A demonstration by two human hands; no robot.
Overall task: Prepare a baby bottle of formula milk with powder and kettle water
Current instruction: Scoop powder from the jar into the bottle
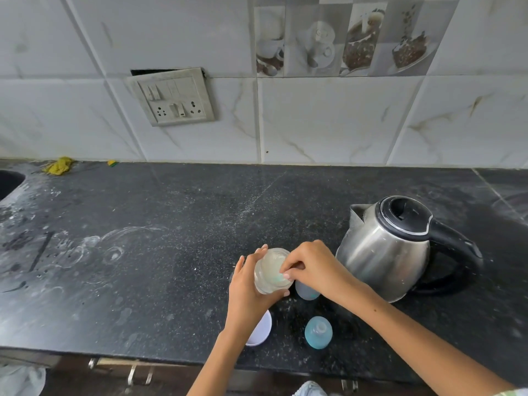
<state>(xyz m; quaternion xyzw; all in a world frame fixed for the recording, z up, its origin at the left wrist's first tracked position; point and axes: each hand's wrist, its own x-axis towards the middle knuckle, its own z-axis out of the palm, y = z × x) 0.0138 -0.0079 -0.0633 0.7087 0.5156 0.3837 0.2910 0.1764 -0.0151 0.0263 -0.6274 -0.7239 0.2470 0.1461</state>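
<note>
My left hand (248,292) grips a clear plastic jar of pale powder (270,271), tilted toward me above the black counter. My right hand (310,265) reaches into the jar's mouth and pinches something small and teal, probably a scoop, mostly hidden by my fingers. Just behind and below my right hand stands the baby bottle (307,291), translucent with a bluish tint, partly covered by my wrist. The bottle's blue teat cap (318,332) stands on the counter near the front edge. A white lid (261,330) lies under my left forearm. The steel kettle (383,247) stands to the right, lid closed.
The black counter (171,238) carries white water stains and specks at the left. A sink edge (10,181) shows at the far left, with a yellow cloth (58,165) by the tiled wall. A switchboard with sockets (171,95) hangs on the wall. Drawer handles (137,372) sit below the counter's front edge.
</note>
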